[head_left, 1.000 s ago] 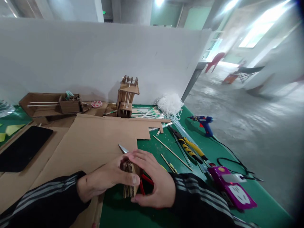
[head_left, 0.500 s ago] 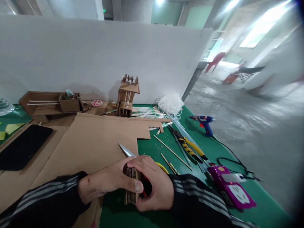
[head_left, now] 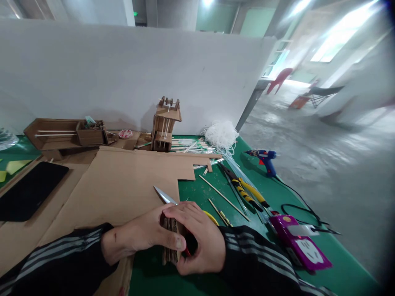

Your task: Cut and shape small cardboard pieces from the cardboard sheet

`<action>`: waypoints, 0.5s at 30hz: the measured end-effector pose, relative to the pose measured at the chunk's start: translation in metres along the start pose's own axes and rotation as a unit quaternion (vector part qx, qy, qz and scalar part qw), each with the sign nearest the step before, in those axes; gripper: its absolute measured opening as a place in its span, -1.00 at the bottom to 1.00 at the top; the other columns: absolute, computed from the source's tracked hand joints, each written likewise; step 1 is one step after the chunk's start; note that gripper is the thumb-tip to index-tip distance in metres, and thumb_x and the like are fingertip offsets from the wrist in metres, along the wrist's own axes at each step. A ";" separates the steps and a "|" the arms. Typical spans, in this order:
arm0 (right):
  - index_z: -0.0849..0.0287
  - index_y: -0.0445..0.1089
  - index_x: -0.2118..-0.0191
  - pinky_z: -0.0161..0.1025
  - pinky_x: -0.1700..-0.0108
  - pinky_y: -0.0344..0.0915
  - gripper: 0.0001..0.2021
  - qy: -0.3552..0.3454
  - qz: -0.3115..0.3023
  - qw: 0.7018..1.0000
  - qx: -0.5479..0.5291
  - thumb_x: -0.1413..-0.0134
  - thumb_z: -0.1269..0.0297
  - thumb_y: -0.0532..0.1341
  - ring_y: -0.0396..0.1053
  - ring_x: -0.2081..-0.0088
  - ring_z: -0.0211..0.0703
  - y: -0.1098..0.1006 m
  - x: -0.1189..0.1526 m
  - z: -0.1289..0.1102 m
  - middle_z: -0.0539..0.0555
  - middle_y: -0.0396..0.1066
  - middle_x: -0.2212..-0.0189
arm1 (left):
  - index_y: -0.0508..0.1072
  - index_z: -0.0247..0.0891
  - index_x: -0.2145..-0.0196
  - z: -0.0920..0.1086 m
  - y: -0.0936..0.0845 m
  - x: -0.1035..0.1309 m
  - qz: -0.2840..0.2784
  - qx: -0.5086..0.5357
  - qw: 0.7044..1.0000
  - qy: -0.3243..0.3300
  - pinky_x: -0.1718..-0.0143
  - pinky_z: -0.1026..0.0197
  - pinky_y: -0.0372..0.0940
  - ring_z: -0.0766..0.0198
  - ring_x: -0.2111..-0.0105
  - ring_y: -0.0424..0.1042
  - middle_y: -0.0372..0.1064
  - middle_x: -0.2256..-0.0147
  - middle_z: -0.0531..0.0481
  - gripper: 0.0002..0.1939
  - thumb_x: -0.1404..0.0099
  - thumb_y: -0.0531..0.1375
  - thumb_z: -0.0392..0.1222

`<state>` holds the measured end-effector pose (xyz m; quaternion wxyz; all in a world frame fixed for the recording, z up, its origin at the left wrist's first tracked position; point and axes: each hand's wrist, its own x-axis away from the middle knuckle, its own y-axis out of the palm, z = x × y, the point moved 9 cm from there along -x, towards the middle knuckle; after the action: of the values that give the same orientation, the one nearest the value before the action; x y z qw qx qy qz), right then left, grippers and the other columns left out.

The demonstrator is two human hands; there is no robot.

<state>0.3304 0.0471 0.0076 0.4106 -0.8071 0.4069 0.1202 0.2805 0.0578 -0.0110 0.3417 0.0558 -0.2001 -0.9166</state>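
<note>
Upright between my hands stands a thick stack of cardboard pieces point(head_left: 170, 255), its corrugated edges facing me. My left hand point(head_left: 151, 232) is closed on it, with the thumb across the front edge. From the right, my right hand point(head_left: 202, 238) curls round the same stack, fingers over its top. Something red and dark shows inside the right hand's curl; I cannot make out what it is. Just beyond my fingers the scissors point(head_left: 164, 195) point away to the left, partly hidden. A yellow loop point(head_left: 211, 218) peeks out behind my right hand.
A large cardboard sheet point(head_left: 129, 181) covers the green table's left part, with a black tablet-like slab point(head_left: 32, 191) on it. Cardboard models point(head_left: 163, 127) stand along the wall. Pliers point(head_left: 247, 191), thin sticks point(head_left: 224, 197), a glue gun point(head_left: 264, 159) and a purple power strip point(head_left: 300, 242) lie rightward.
</note>
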 end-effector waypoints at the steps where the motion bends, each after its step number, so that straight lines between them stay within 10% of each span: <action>1: 0.09 0.17 -0.17 -0.01 -0.08 0.22 -0.21 0.000 0.003 1.000 -0.005 0.37 0.32 0.24 0.41 0.00 0.08 -0.001 0.000 -0.001 0.19 0.42 -0.04 | 0.43 -0.16 -0.08 0.001 0.000 0.000 0.001 -0.004 1.000 0.003 -0.16 0.00 0.13 0.04 -0.07 0.35 0.40 -0.05 -0.08 -0.45 -0.11 0.38 -0.15; 15: 0.00 -0.35 -0.41 0.10 -0.34 -0.07 0.12 0.084 0.039 0.996 0.001 0.11 0.15 0.42 -0.16 -0.38 0.15 -0.005 0.015 0.020 0.19 -0.19 -0.40 | 0.38 -0.16 -0.11 -0.007 -0.037 0.024 0.178 0.077 0.981 0.012 -0.04 0.08 0.26 0.08 0.01 0.41 0.43 -0.01 -0.13 -0.49 -0.24 0.29 0.01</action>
<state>0.3465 0.0558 -0.0098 0.3707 -0.7977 0.4708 0.0678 0.2421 0.0655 -0.0310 0.4962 0.0564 -0.2724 -0.8225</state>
